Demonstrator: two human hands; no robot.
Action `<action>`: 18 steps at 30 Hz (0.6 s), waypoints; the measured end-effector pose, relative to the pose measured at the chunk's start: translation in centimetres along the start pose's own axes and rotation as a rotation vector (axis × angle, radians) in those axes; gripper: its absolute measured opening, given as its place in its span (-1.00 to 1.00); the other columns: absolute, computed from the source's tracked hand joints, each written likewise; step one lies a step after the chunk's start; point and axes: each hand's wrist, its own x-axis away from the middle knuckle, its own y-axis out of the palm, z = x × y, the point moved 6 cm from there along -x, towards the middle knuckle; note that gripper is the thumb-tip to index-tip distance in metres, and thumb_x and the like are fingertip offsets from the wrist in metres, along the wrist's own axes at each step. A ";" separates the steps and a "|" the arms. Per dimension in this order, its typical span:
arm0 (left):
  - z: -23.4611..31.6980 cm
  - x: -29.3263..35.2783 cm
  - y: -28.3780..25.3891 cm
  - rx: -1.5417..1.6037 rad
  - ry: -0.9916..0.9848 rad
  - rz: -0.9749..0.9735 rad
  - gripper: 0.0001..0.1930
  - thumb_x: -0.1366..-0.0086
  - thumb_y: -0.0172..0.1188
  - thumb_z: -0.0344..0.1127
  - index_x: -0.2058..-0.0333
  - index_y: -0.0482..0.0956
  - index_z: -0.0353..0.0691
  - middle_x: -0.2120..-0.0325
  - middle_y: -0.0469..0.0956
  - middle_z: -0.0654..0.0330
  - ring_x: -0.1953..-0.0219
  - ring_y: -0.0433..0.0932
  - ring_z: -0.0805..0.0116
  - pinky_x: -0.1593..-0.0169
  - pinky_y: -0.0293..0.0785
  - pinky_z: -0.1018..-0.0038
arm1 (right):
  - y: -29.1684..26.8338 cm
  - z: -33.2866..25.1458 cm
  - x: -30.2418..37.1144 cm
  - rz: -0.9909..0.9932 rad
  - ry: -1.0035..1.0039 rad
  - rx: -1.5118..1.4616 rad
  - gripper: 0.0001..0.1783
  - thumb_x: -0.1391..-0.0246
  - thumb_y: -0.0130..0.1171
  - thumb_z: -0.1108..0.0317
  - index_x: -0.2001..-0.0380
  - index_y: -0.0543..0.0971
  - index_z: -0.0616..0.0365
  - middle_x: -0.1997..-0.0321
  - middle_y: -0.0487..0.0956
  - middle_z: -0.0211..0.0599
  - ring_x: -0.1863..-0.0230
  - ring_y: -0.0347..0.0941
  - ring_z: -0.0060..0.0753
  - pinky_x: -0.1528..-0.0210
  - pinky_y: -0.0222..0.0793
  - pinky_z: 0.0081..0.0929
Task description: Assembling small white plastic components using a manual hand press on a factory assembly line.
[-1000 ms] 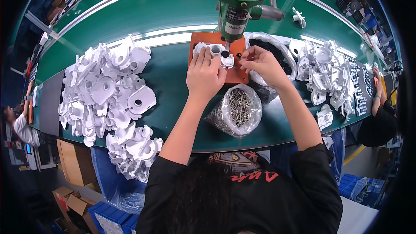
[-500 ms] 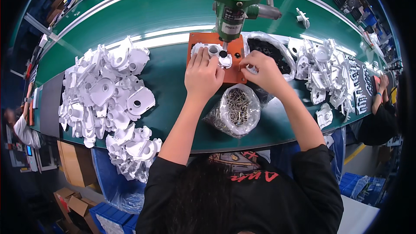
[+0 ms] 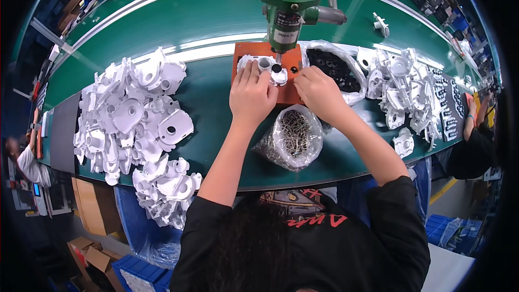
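A white plastic part [image 3: 278, 77] lies on the orange base plate [image 3: 289, 95] of a green press [image 3: 285, 19]. My left hand [image 3: 250, 96] holds the part down, its fingers laid over the left side and the thumb close to the round end. A black round piece [image 3: 277, 68] sits on the part, right below the press's metal tip. At the plate's right edge is my right hand [image 3: 320, 93], its fingers bent and pressed together. Whatever may be between them is hidden. Just below the plate stands a clear bag of metal pins or screws [image 3: 296, 136].
A big heap of white plastic parts [image 3: 127, 113] covers the left, with another heap [image 3: 403, 81] on the right. An open bag of black pieces [image 3: 335, 70] is behind my right hand. One white part [image 3: 381, 24] lies farther back. A co-worker's arm [image 3: 471, 121] shows at far right.
My right hand has shifted slightly left, onto the plate's right edge, and its fingers have drawn closer together. The left hand stays on the white part.
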 end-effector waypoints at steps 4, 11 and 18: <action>0.0 0.1 0.1 0.006 -0.003 0.014 -0.88 -0.02 0.12 -0.41 0.42 0.48 -0.27 0.17 0.57 -0.09 0.03 0.53 -0.03 -0.07 0.42 0.15 | 0.0 0.3 0.3 0.039 -0.004 0.015 -0.90 0.08 0.15 0.51 0.42 0.53 0.29 0.34 0.45 -0.23 0.24 0.41 -0.19 0.22 0.42 -0.34; -0.1 0.1 0.1 0.014 -0.003 0.007 -0.88 -0.02 0.12 -0.41 0.42 0.48 -0.27 0.18 0.57 -0.08 0.03 0.53 -0.03 -0.07 0.42 0.14 | -0.5 -0.5 1.2 0.028 -0.008 0.019 -0.85 0.19 0.14 0.55 0.43 0.52 0.31 0.34 0.42 -0.21 0.22 0.39 -0.20 0.21 0.43 -0.37; -0.1 0.1 0.1 0.003 0.002 0.006 -0.88 -0.03 0.11 -0.40 0.41 0.48 -0.27 0.17 0.57 -0.09 0.03 0.52 -0.04 -0.07 0.41 0.14 | -0.4 -0.1 0.3 -0.019 -0.038 0.039 -0.87 0.17 0.13 0.55 0.45 0.47 0.32 0.36 0.42 -0.16 0.23 0.41 -0.17 0.21 0.43 -0.37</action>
